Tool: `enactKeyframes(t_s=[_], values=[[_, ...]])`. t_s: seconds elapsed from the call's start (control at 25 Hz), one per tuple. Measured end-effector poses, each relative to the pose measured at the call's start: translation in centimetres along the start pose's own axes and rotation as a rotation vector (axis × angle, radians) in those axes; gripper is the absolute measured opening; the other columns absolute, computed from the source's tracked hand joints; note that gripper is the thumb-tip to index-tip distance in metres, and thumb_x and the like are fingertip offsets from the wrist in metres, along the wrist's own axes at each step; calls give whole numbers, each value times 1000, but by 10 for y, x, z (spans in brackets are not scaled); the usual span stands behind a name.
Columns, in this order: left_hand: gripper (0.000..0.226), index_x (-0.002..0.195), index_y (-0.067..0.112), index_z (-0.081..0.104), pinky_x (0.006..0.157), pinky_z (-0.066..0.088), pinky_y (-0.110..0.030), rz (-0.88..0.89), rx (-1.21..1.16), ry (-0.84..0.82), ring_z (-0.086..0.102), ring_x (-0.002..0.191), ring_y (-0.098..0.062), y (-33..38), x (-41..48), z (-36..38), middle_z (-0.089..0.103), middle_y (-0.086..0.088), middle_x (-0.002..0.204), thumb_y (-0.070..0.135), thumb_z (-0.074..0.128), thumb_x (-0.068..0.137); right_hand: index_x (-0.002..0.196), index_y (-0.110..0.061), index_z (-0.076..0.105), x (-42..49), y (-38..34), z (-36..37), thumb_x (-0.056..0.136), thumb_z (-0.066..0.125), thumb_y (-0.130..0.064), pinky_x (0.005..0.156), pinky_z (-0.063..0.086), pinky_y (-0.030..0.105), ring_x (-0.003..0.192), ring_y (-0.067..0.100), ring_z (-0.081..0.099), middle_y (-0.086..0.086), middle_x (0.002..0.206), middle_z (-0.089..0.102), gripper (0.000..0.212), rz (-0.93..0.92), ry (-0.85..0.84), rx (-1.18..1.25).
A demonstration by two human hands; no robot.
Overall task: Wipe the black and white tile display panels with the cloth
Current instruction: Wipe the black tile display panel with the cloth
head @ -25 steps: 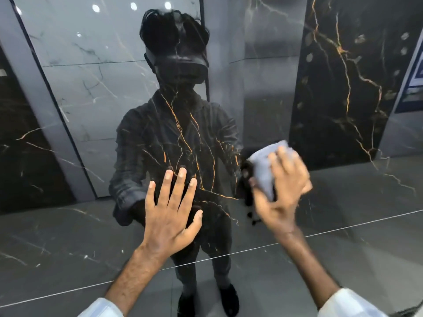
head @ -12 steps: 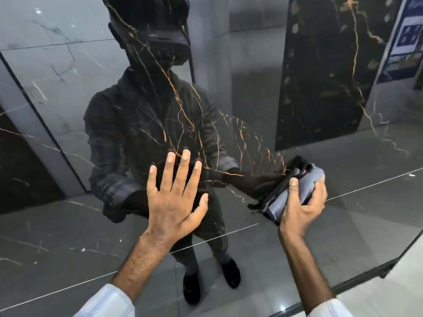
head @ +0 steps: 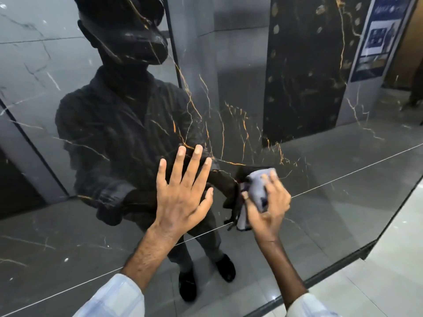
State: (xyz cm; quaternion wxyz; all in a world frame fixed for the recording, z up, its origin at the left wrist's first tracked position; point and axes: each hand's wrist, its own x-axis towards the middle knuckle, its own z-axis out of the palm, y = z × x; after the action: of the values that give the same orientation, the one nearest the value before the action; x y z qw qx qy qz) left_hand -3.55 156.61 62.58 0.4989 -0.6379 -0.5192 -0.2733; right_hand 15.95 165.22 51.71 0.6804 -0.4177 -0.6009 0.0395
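1. Closer together than half a second ago: right hand (head: 267,207) and left hand (head: 180,197), with the cloth (head: 258,186) carried leftward along the black tile panel (head: 231,124). Left hand at much the same spot as before.
2. Left hand: laid flat against the panel, fingers straight and spread, thumb out to the side, holding nothing.
3. Right hand: fingers curled over the bunched cloth, thumb at its lower left side, pressing the wad against the glossy face.
4. Cloth: pale grey-lilac, trapped between right palm and panel, just right of the left thumb and not touching it. Loose end hanging below the hand (dark strands beside it, threads or mere reflection, hard to tell apart).
5. Panel: black with thin gold and white veins, polished enough to mirror a dark figure (head: 119,133), both arms and the room behind. Thin pale line (head: 354,172) running slantwise across the surface, passing behind the right hand.
6. Along the bottom of the view: left sleeve (head: 109,298) and right sleeve (head: 306,305), both pale, with the forearms bare above them.
7. Lower right: dark bottom edge (head: 343,266) of the panel, then light floor tiles (head: 389,271) beyond it.
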Motion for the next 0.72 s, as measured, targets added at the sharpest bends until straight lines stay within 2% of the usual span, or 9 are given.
enactKeyframes(t_s=[0.12, 0.2, 0.28, 0.32, 0.44, 0.52, 0.6, 0.64, 0.72], values=[[70, 151, 13, 53, 126, 5, -59, 1, -32, -2, 13, 159, -35, 1, -4, -1, 34, -11, 165, 37, 71, 88, 146, -17, 50, -9, 10, -1, 88, 71, -53, 115, 40, 51, 133, 29, 47, 1, 146, 49, 71, 794, 263, 263], [70, 152, 12, 52, 126, 2, -61, -9, -51, -21, 7, 161, -34, 2, -6, -3, 33, -9, 166, 37, 71, 89, 148, -15, 48, -6, 9, -1, 96, 68, -44, 116, 37, 46, 136, 31, 44, 2, 146, 47, 63, 1003, 278, 274], [71, 153, 12, 50, 124, -4, -64, -30, -108, -56, 2, 161, -34, 9, -5, -7, 31, -9, 168, 36, 70, 89, 150, -17, 48, 9, -10, 0, 91, 66, -47, 118, 31, 52, 140, 31, 41, 2, 152, 47, 68, 923, 238, 172], [71, 154, 12, 50, 123, -7, -66, -39, -149, -70, 3, 161, -35, 13, -2, -9, 30, -9, 168, 35, 69, 89, 151, -17, 48, 18, -27, 2, 88, 65, -46, 119, 30, 52, 140, 30, 41, 2, 154, 47, 71, 762, 204, 137], [71, 155, 12, 48, 121, -2, -66, -49, -231, -43, 16, 159, -34, 26, 18, -17, 29, -10, 169, 35, 68, 91, 146, -12, 54, 33, -66, 5, 88, 64, -39, 116, 31, 48, 139, 36, 45, 13, 156, 48, 65, -71, -22, 33], [70, 155, 13, 48, 121, 6, -62, -39, -231, 6, 20, 157, -34, 30, 35, -18, 27, -10, 169, 35, 67, 92, 145, -17, 54, 62, -61, -4, 85, 59, -38, 109, 32, 50, 137, 39, 49, 10, 156, 48, 64, -438, -124, -70], [69, 155, 15, 48, 120, 7, -61, -54, -214, 42, 20, 157, -33, 34, 52, -15, 26, -10, 169, 37, 65, 93, 143, -16, 57, 88, -30, -14, 82, 66, -31, 109, 33, 50, 135, 37, 51, 10, 155, 49, 64, -427, -88, -107], [68, 155, 16, 48, 120, 7, -61, -71, -198, 40, 20, 157, -33, 35, 57, -12, 27, -9, 169, 39, 65, 93, 142, -11, 57, 91, -9, -19, 83, 69, -32, 111, 35, 51, 135, 38, 51, 13, 153, 51, 64, -265, -19, -79], [67, 155, 17, 48, 121, 5, -60, -81, -121, 21, 20, 156, -32, 37, 60, -3, 29, -8, 169, 42, 63, 94, 144, -6, 54, 93, 39, -29, 85, 62, -52, 115, 34, 55, 137, 40, 47, 16, 152, 49, 76, 372, 192, 20]])
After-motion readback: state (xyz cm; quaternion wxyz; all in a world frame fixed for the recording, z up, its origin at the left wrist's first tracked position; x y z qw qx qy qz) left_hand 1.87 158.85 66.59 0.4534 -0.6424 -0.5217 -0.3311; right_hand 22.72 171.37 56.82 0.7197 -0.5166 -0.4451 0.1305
